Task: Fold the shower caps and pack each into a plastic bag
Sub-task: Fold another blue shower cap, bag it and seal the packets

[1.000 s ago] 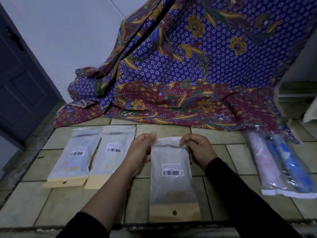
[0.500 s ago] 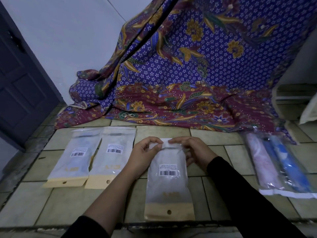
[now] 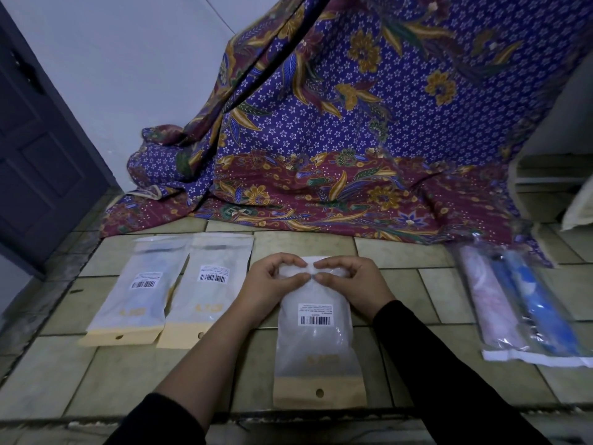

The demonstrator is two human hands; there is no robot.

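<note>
A frosted plastic bag [image 3: 316,345] with a barcode label and a tan header strip lies lengthwise on the tiled floor in front of me, something pale packed inside. My left hand [image 3: 272,284] and my right hand [image 3: 353,284] meet at its far end, thumbs and forefingers pinching the top flap. Two more packed bags lie side by side to the left: one [image 3: 134,293] at the far left and one [image 3: 208,290] beside it. At the right, a clear packet [image 3: 526,309] holds rolled shower caps, one pink and the others blue.
A purple and maroon patterned cloth [image 3: 321,139] hangs from the wall and spreads onto the floor behind the bags. A dark door [image 3: 41,139] stands at the left. The tiled ledge [image 3: 48,374] drops off along its near edge.
Both hands have slid inward along the bag's far end until their fingertips meet at the middle of the flap. The bag has shifted slightly toward me.
</note>
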